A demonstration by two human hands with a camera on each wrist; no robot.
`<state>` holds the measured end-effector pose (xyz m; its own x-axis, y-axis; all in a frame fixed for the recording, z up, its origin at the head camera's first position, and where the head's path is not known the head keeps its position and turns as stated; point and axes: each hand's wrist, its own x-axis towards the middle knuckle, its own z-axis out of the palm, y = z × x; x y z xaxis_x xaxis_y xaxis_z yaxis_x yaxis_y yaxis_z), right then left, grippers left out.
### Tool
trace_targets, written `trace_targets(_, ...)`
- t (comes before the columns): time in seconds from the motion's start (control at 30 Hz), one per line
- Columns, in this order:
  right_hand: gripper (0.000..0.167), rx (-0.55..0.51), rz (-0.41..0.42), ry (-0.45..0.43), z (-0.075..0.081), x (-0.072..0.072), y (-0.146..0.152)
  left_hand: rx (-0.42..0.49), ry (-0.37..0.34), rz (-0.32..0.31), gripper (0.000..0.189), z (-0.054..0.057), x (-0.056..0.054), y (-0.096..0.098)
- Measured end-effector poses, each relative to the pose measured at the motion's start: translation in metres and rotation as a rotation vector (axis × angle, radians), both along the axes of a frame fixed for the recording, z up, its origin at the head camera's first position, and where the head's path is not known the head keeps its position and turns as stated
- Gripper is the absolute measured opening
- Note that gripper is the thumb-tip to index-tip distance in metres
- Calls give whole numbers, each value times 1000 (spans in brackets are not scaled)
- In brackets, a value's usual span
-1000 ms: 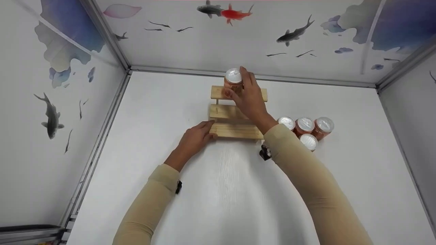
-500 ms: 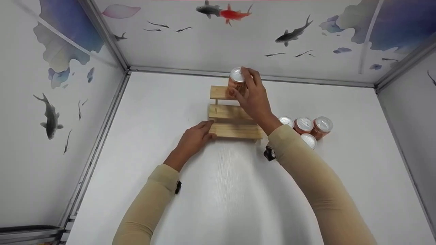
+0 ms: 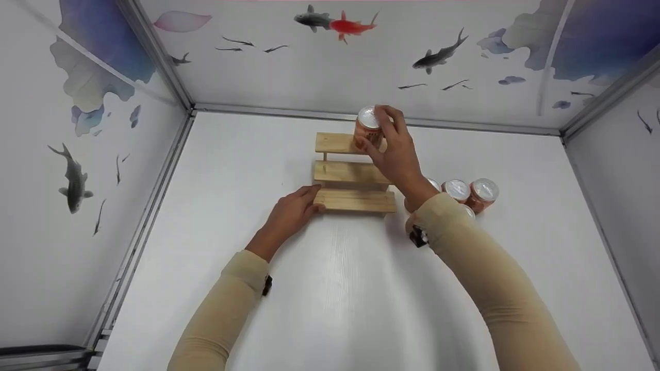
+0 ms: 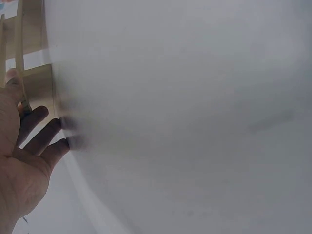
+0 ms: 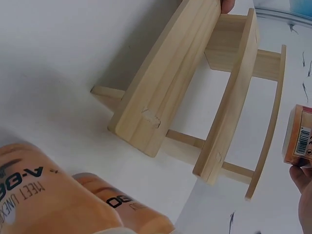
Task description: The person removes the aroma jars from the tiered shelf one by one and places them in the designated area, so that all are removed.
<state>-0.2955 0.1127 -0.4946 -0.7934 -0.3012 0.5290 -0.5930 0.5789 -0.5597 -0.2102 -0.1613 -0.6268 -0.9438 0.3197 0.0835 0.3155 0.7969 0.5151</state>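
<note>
A three-tier wooden stand (image 3: 356,201) sits near the back of the white table. My left hand (image 3: 291,214) grips the left end of its lowest shelf. In the left wrist view, the thumb of that hand (image 4: 24,165) lies against the board, with other fingers near the tabletop. My right hand (image 3: 399,154) holds an orange can (image 3: 365,135) with a silvery top, upright at the top shelf. Its barcode side faces the right wrist view, where the can (image 5: 301,141) appears just above the shelf; I cannot tell whether they touch. My right hand hides the top shelf's right end.
Several matching orange cans (image 3: 483,198) stand right of the stand, partly hidden by my right forearm. Two of them, including a near can (image 5: 53,195), show large in the right wrist view. Fish-painted walls and a metal rail (image 3: 258,109) bound the table.
My right hand has carried the can to the right along the top shelf. The left hand keeps its hold on the lowest shelf. The head view has shifted slightly.
</note>
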Motion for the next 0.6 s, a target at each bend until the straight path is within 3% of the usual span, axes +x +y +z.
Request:
trace_targets(0.13,72,17,-9,-11,2,1,7,12,11,10,74,1,2,-1)
trace_targets(0.2,72,10,-8,-25,3,1,11,14,9,17,71,13,8,1)
trace_targets(0.3,72,9,-14,-30,3,1,17,10,20,18,71,11,8,2)
trace_targets(0.4,72,9,-19,-34,4,2,23,5,-7,15,68,21,10,4)
trace_targets(0.6,71,13,-32,-26,4,6,37,-15,-14,22,68,23,12,7)
